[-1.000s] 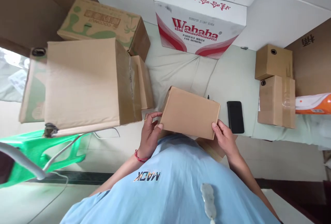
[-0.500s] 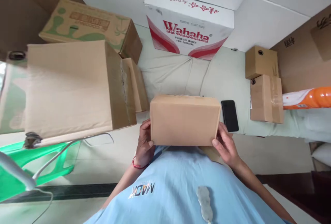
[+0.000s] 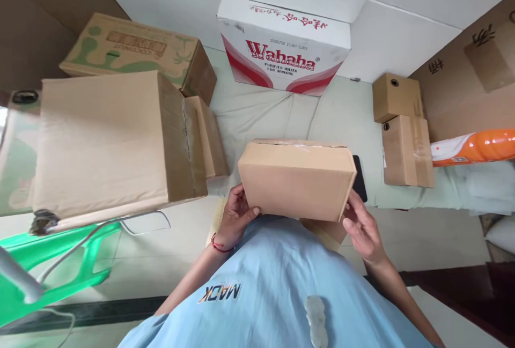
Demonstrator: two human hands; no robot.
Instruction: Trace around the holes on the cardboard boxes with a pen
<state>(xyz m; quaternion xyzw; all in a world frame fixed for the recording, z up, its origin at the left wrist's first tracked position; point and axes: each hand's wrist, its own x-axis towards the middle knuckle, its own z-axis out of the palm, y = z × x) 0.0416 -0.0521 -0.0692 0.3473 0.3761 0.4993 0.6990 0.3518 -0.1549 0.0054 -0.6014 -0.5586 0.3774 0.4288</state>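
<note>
A plain brown cardboard box (image 3: 295,184) is held up in front of my blue shirt, its taped top edge tilted into view. My left hand (image 3: 238,218) grips its lower left corner, thumb on the front face and fingers round the side. At the right end, my right hand (image 3: 364,224) has its fingers against the side of the box, with the thumb beside the lower corner. Partly covered by the box, a black phone (image 3: 361,179) lies on the pale green cloth (image 3: 269,112).
Larger cartons stand on the left, including a big plain box (image 3: 100,144) and a green-printed coconut carton (image 3: 132,45). A white and red Wahaha carton (image 3: 281,58) is behind. Small boxes (image 3: 406,149) and an orange-white bottle (image 3: 478,147) lie right. A green stool (image 3: 88,267) is lower left.
The held box has shifted right and tilted, so more of its taped top shows and it covers more of the phone. My right thumb has come off its front face.
</note>
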